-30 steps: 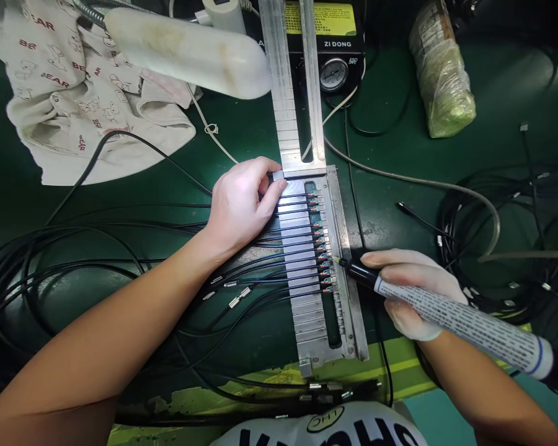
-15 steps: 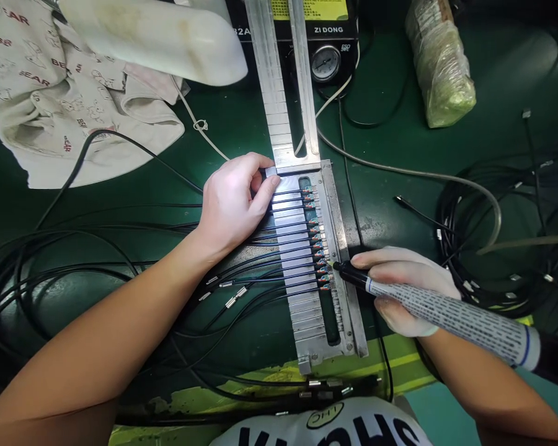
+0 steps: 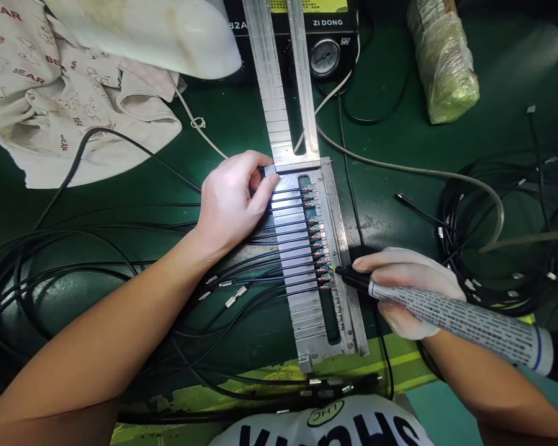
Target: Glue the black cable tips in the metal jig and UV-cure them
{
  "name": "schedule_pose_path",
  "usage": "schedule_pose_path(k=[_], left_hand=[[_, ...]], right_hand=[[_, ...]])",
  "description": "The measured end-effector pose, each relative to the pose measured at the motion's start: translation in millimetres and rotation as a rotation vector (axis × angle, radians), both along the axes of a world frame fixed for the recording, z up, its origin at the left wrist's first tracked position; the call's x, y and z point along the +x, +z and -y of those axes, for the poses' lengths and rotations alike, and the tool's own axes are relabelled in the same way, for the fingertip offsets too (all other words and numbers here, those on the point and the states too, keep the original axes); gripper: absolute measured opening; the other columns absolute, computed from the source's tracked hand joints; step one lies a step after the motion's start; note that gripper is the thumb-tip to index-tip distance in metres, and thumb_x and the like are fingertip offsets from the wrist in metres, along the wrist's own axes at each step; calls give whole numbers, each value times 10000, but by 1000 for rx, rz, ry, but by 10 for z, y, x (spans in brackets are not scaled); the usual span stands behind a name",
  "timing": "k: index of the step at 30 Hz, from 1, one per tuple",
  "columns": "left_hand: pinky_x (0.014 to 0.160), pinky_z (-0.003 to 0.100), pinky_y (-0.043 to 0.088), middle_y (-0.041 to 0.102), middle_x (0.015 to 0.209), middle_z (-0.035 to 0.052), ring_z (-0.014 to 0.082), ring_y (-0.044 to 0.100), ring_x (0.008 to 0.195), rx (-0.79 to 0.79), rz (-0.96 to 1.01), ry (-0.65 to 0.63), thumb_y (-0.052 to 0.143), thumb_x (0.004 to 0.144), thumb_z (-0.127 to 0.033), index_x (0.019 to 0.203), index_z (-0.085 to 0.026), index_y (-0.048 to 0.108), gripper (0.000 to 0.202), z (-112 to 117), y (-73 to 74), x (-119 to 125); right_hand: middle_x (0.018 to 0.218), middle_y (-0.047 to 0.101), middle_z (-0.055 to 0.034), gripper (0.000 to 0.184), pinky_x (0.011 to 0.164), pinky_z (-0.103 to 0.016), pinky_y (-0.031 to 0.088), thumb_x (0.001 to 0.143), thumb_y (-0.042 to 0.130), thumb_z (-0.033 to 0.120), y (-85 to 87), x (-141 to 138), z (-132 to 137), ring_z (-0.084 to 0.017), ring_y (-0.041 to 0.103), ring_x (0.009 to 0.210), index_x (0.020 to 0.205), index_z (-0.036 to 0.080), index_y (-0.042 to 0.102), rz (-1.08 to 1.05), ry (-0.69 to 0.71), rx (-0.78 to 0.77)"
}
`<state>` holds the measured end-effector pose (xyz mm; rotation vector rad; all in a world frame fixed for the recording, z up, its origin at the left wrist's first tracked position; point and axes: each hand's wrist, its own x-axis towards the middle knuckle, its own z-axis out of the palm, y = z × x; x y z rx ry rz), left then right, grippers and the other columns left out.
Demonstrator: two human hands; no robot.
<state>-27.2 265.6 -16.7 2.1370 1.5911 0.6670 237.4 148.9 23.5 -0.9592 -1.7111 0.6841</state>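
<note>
A long metal fixture lies lengthwise on the green mat, with several black cables clamped across it and their coloured wire ends lined up in its slot. My left hand rests on the cables at the fixture's upper left, its fingers curled around a small metal block. My right hand, in a thin glove, grips a pen-shaped tool with a printed white body. The tool's tip touches the wire ends near the lower part of the row.
A beige printed cloth and a white lamp head lie at the back left. A black unit with a pressure gauge stands behind the fixture. A wrapped bundle sits back right. Coiled black cables fill the right side.
The tool tip has shifted slightly down the row of wire ends. My left hand stays on the block and cables. The view has drifted a little.
</note>
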Motion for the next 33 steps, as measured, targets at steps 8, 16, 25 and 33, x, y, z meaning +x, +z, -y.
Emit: schedule_pose_path(k=[8, 16, 25, 33], left_hand=[[705, 341, 423, 581, 783, 17, 191, 567, 763, 34, -28, -9, 527, 978, -443, 1098, -230, 631, 265, -3, -4, -5], [685, 347, 410, 574, 764, 17, 196, 553, 742, 49, -5, -7, 546, 968, -456, 1070, -239, 634, 256, -14, -30, -7], [700, 346, 430, 571, 768, 20, 198, 565, 756, 46, 17, -3, 548, 964, -463, 1072, -230, 632, 271, -15, -53, -11], [699, 346, 437, 573, 757, 15, 198, 565, 754, 55, 4, 1, 577, 958, -419, 1073, -233, 639, 228, -20, -57, -6]], right_hand=[[900, 784, -99, 199, 653, -332, 655, 760, 732, 202, 3, 8, 2, -238, 767, 787, 958, 184, 734, 2, 1, -7], [918, 782, -122, 218, 660, -348, 648, 745, 745, 197, -29, 37, 3, -243, 765, 801, 960, 161, 736, -12, 21, -11], [936, 784, -113, 244, 665, -352, 651, 746, 748, 198, -27, 20, -6, -246, 766, 812, 989, 170, 735, -16, 14, -11], [946, 782, -120, 239, 687, -359, 654, 757, 751, 220, -30, 28, -12, -247, 765, 827, 991, 173, 728, -6, 17, -26]])
